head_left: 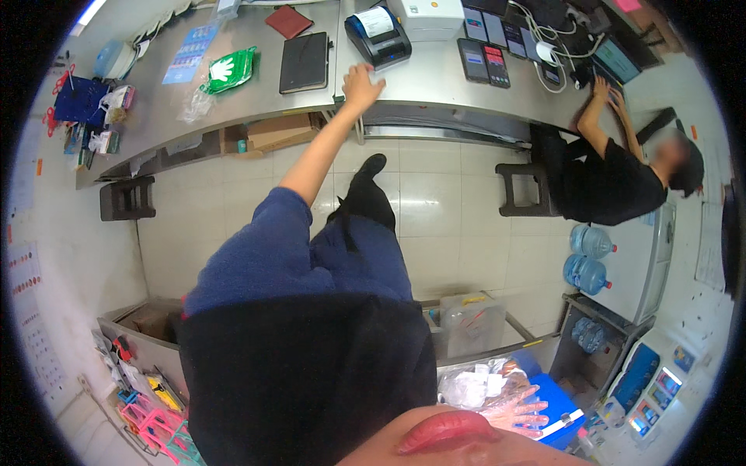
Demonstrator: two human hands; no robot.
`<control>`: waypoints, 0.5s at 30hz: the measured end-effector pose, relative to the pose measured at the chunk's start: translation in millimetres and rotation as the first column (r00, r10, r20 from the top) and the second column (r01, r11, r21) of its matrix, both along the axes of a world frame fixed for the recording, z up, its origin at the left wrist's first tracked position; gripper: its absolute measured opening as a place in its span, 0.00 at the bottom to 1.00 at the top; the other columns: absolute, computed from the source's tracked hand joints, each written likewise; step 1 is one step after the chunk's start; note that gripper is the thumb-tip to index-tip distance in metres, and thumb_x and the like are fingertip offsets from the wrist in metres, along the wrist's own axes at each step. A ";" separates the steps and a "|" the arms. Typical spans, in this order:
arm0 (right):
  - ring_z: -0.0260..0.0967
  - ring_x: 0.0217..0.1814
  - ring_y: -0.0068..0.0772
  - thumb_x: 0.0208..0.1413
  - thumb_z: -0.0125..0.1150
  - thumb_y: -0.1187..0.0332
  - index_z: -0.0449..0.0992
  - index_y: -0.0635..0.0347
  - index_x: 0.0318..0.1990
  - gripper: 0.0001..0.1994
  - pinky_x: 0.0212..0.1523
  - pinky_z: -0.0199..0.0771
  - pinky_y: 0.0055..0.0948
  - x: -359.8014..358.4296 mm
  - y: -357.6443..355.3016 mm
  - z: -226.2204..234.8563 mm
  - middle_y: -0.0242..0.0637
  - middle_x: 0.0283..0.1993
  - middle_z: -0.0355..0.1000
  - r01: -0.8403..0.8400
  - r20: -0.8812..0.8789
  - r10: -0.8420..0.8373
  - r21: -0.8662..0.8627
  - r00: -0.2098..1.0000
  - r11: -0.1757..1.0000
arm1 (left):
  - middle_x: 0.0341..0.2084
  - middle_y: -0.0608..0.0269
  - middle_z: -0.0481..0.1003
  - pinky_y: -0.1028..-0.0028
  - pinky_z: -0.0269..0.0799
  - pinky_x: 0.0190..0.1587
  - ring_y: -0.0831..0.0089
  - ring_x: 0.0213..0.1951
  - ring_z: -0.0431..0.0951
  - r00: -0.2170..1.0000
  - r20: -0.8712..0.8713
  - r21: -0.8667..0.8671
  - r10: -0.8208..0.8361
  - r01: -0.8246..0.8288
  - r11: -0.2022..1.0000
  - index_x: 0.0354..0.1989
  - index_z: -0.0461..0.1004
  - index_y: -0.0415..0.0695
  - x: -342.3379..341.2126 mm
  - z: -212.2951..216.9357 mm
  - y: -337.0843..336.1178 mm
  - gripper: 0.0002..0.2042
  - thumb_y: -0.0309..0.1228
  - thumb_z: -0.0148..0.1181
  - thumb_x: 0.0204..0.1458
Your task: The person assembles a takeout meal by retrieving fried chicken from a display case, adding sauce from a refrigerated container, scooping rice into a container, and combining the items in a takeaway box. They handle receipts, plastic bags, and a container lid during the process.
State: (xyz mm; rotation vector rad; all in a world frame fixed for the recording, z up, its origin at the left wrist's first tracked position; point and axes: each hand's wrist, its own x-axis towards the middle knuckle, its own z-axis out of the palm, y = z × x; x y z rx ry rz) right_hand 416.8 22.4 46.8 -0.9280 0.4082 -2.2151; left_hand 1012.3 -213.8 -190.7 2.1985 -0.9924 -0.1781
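My left hand [361, 87] reaches over the front edge of the metal table [435, 85], fingers apart and slightly bent, with nothing visible in it. Right beside the fingertips stands a small black receipt printer [385, 48] with white paper [375, 22] coming out of its top. A black notebook [304, 62] lies left of the hand, and a dark red wallet-like case [289, 22] is behind it. Whether the fingers touch the printer is hard to tell. My right hand does not show.
A white printer [427, 17], several phones [475, 60] and white cables [548, 50] are on the table. A green glove packet [231, 70] lies left. At the right a person [614, 175] sits using a laptop [618, 60]. A clear plastic glove [517, 408] is behind me.
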 end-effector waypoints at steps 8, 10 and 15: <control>0.28 0.82 0.46 0.65 0.40 0.43 0.54 0.37 0.73 0.30 0.74 0.17 0.67 102.7 -142.8 6.8 0.30 0.80 0.40 -0.099 0.047 0.100 -0.014 0.994 0.995 | 0.63 0.44 0.60 0.55 0.55 0.67 0.46 0.66 0.56 0.999 0.035 -0.133 -0.002 0.006 0.991 0.66 0.55 0.37 130.6 -28.9 -97.7 0.50 0.50 0.76 0.37; 0.28 0.82 0.45 0.65 0.40 0.44 0.54 0.37 0.73 0.30 0.74 0.17 0.66 123.6 -178.9 5.3 0.30 0.80 0.40 -0.113 0.098 0.115 -0.025 0.989 0.993 | 0.63 0.45 0.60 0.54 0.54 0.67 0.46 0.66 0.56 0.998 0.053 -0.076 -0.024 0.028 0.997 0.65 0.56 0.39 146.6 -28.7 -108.2 0.50 0.47 0.77 0.36; 0.34 0.81 0.42 0.66 0.38 0.50 0.65 0.46 0.68 0.26 0.77 0.18 0.59 153.6 -281.6 1.4 0.31 0.76 0.52 -0.410 -0.032 0.409 -0.046 0.912 0.911 | 0.60 0.45 0.63 0.54 0.55 0.65 0.46 0.63 0.60 0.991 -0.028 -0.048 -0.134 0.133 0.990 0.64 0.63 0.50 169.8 -22.3 -120.1 0.45 0.47 0.78 0.33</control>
